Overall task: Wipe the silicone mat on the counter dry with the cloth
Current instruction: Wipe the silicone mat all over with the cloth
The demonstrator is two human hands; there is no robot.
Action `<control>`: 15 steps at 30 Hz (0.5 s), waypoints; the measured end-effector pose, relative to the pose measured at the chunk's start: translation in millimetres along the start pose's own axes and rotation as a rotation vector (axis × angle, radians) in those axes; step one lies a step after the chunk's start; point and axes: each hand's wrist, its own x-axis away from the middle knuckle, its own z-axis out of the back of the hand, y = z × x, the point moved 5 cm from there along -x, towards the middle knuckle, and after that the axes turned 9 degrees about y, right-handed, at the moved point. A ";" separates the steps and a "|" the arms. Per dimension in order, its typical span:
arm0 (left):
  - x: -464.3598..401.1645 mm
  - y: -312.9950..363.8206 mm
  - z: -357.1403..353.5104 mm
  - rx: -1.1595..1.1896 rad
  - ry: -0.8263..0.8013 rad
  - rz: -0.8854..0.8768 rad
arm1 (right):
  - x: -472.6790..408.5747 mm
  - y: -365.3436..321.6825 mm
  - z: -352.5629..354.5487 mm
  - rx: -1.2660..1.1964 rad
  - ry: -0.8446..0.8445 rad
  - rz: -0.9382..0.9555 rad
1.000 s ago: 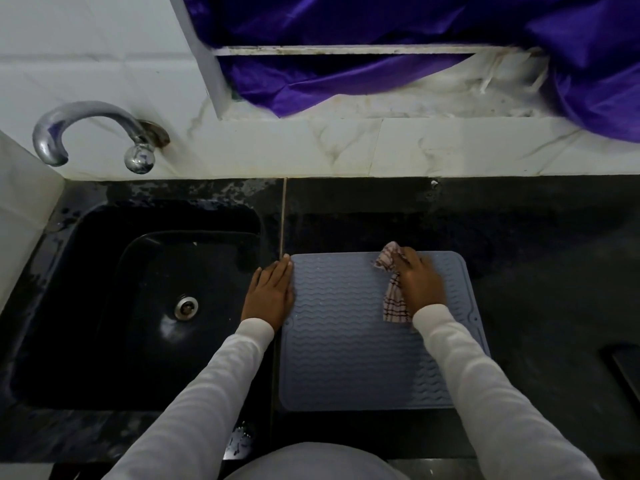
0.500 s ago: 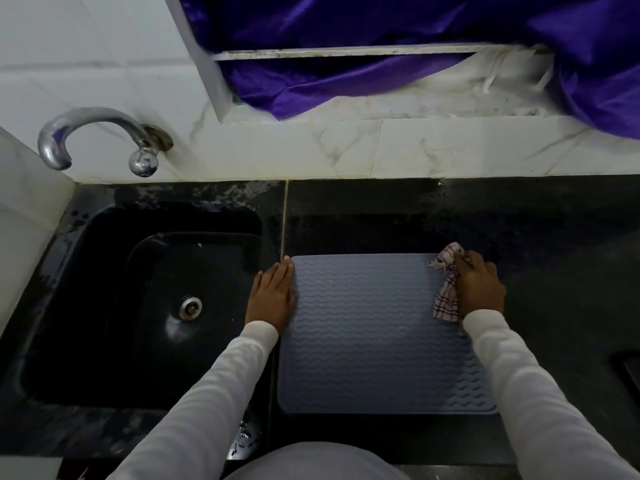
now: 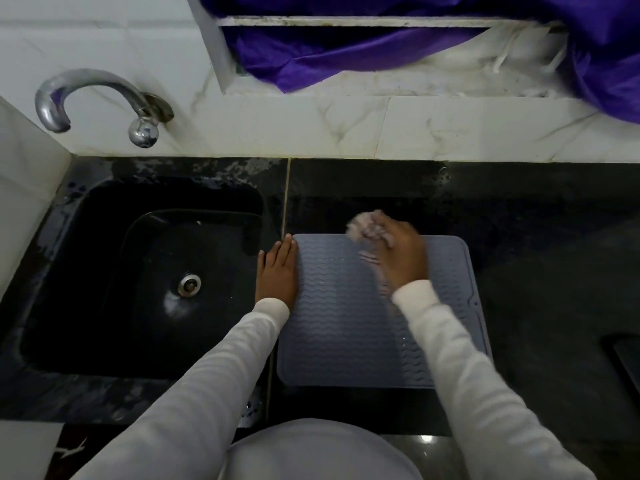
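Observation:
A grey-blue silicone mat [image 3: 346,323] with a wavy ribbed surface lies flat on the black counter [image 3: 536,271]. My right hand [image 3: 403,254] grips a bunched pink checked cloth [image 3: 363,228] and presses it on the mat's far edge, near the middle; hand and cloth are motion-blurred. My left hand [image 3: 277,271] lies flat with straight fingers on the mat's left edge, beside the sink, holding the mat in place.
A black sink [image 3: 138,271] with a metal drain [image 3: 189,285] sits left of the mat. A chrome tap [image 3: 90,98] comes out of the white tiled wall. Purple fabric [image 3: 346,53] hangs over a ledge behind. A dark object [image 3: 627,358] lies at the counter's right edge.
My right hand swept the cloth along the mat's far edge out to the right corner, then back left to the middle. My left hand stayed put.

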 end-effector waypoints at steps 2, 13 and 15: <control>-1.2 -1.5 -0.5 0.025 -0.010 0.002 | 9.8 -39.5 -37.5 0.001 -0.089 -0.012; 3.3 -5.6 2.6 0.022 0.039 -0.039 | 55.7 -63.2 -120.5 0.337 -0.436 0.145; 3.3 -5.5 2.2 0.013 0.005 -0.053 | 52.4 -51.9 -111.3 0.344 -0.461 0.161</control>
